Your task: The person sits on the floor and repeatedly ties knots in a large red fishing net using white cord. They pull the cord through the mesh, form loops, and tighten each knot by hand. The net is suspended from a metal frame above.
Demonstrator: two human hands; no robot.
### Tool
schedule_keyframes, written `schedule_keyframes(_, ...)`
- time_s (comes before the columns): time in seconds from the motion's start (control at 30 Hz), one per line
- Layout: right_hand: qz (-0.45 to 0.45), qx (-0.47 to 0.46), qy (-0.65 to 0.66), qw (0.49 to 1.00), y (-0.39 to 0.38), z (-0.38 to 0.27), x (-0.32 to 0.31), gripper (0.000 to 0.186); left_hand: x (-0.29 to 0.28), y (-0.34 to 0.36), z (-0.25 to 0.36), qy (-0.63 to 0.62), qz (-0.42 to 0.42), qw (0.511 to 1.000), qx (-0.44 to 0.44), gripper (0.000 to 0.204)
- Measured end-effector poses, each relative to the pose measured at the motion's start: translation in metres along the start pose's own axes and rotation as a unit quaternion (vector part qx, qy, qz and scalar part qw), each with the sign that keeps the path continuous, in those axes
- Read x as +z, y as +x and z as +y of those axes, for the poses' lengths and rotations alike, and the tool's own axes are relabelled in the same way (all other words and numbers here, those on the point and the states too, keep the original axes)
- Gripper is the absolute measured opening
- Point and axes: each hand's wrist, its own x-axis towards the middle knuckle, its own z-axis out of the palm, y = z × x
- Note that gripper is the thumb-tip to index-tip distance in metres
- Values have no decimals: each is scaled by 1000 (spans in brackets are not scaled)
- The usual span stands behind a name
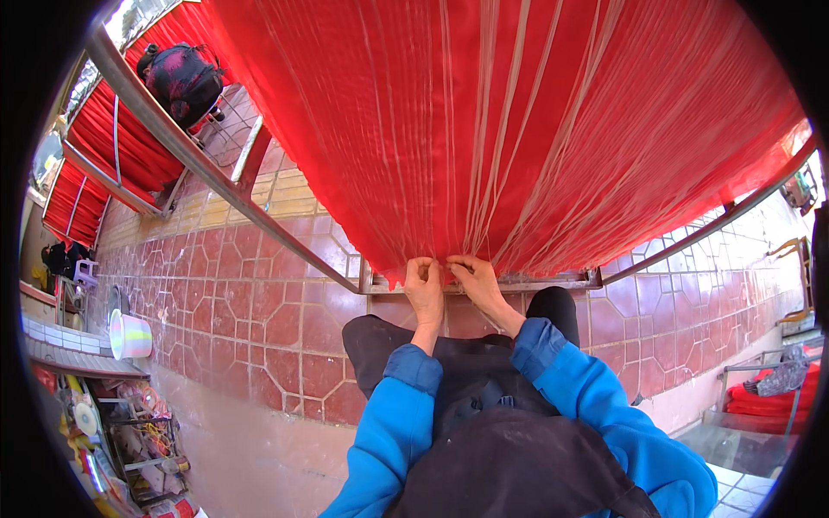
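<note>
A wide sheet of red cloth [345, 104] hangs in front of me on a metal frame, with many pale threads [509, 112] running down its face. Several threads draw together toward my fingertips at the cloth's lower edge. My left hand [424, 292] is closed in a pinch there, thumb against fingers. Close beside it, my right hand [477, 282] pinches at the same spot, the two sets of fingertips almost touching. The fine ends between the fingers are too small to make out clearly.
Metal rails [285, 231] flank the cloth, and a low crossbar [553, 283] runs below it. A person [183, 82] bends near other red cloths at the far left. A white bucket [129, 335] and a cluttered shelf [129, 432] stand left. Red cloth [773, 397] lies at right.
</note>
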Motion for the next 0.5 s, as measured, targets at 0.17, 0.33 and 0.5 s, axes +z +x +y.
schedule_keyframes(0.17, -6, -36, 6, 999, 2, -7, 14, 24, -9, -21, 11, -51, -23, 998, -30, 5)
schedule_keyframes(0.33, -41, 20, 109, 993, 1, -10, 15, 20, -18, -24, -7, -80, -27, 996, -19, 5)
schedule_keyframes(0.5, -51, 1, 73, 996, -11, -18, 10, 17, -27, -22, -11, -76, 41, 996, 16, 3)
